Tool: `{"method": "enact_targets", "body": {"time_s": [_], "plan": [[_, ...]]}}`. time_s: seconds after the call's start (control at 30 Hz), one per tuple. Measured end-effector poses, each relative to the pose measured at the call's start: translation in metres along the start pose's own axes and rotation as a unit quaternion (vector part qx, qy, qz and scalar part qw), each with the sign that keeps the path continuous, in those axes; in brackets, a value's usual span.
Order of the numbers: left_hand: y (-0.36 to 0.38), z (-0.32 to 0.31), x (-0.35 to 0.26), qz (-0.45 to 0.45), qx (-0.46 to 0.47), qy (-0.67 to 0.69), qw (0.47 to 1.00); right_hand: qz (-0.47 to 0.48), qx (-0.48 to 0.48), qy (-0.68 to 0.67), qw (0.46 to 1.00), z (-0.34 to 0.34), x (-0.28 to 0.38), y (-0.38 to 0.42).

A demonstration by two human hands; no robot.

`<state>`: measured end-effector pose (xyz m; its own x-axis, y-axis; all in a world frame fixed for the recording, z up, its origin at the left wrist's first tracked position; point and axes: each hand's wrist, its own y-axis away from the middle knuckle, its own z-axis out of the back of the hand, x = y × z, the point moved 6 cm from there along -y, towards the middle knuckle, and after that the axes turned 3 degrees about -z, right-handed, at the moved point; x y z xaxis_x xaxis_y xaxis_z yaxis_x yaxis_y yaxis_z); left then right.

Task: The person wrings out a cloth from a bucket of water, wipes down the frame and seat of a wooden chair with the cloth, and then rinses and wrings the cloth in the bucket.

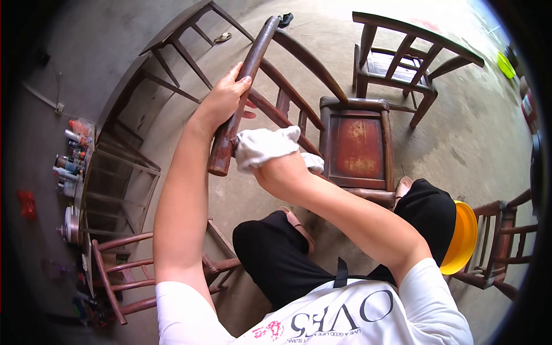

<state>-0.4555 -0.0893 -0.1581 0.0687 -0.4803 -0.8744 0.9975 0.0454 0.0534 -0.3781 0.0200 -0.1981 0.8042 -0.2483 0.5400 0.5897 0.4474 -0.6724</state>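
Note:
A dark reddish-brown wooden chair (356, 144) stands in front of me, its seat panel worn to a lighter patch. My left hand (227, 100) is closed round the thick top rail (258, 54) of its backrest, with the thumb on the near side. My right hand (283, 175) grips a white cloth (265, 145), pressed against the backrest near the rail's lower end. The cloth covers most of my right fingers, and part of it shows beyond the wrist.
Another wooden chair (422, 80) stands at the upper right. More chairs lie or stand at the lower left (123, 267) and right (489, 247). A yellow basin (464, 238) is beside my leg. Along the left, a dark wooden table (109, 115) bears bottles and cans (69, 167).

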Motion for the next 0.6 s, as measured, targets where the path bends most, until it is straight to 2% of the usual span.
{"method": "enact_targets", "body": {"time_s": [0.03, 0.1, 0.13, 0.17, 0.2, 0.23, 0.27, 0.3, 0.37, 0.43, 0.5, 0.53, 0.6], "plan": [[0.001, 0.001, 0.001, 0.007, -0.013, -0.002, 1.0, -0.003, -0.002, 0.001, 1.0, -0.001, 0.0, -0.004], [0.0, 0.003, 0.006, 0.016, -0.026, -0.005, 1.0, -0.113, 0.04, -0.056, 0.991, -0.008, -0.009, -0.014], [-0.007, 0.007, 0.01, -0.01, -0.022, -0.014, 1.0, -0.113, -0.014, -0.079, 0.99, -0.011, -0.013, -0.016], [-0.011, 0.01, 0.01, -0.035, -0.018, -0.023, 0.999, -0.113, -0.012, -0.079, 0.99, -0.014, -0.014, -0.018], [-0.016, 0.013, 0.009, -0.067, -0.023, -0.095, 0.993, -0.122, -0.046, -0.087, 0.988, -0.012, -0.017, -0.02], [-0.015, 0.014, 0.014, -0.066, -0.024, -0.094, 0.993, -0.131, -0.081, -0.094, 0.984, -0.009, -0.018, -0.021], [-0.008, 0.009, 0.008, -0.022, -0.027, -0.066, 0.997, -0.133, -0.023, -0.071, 0.988, -0.006, -0.013, -0.019], [-0.002, 0.005, 0.006, 0.023, -0.032, -0.037, 0.999, -0.133, -0.02, -0.07, 0.988, -0.005, -0.011, -0.012], [-0.001, 0.004, 0.003, 0.013, -0.029, -0.048, 0.998, -0.028, -0.067, 0.019, 0.997, 0.0, 0.008, 0.0], [0.001, 0.004, 0.001, 0.005, -0.024, -0.063, 0.998, -0.048, -0.036, 0.006, 0.998, -0.002, 0.009, 0.003], [0.002, 0.003, 0.001, 0.004, -0.025, -0.057, 0.998, -0.031, -0.017, 0.113, 0.993, 0.001, 0.018, 0.001], [0.001, 0.003, 0.003, 0.005, -0.024, -0.057, 0.998, -0.032, -0.017, 0.112, 0.993, 0.001, 0.016, 0.0], [-0.002, 0.005, 0.007, 0.012, -0.031, -0.075, 0.997, 0.03, 0.017, 0.048, 0.998, -0.001, 0.014, -0.006]]}}
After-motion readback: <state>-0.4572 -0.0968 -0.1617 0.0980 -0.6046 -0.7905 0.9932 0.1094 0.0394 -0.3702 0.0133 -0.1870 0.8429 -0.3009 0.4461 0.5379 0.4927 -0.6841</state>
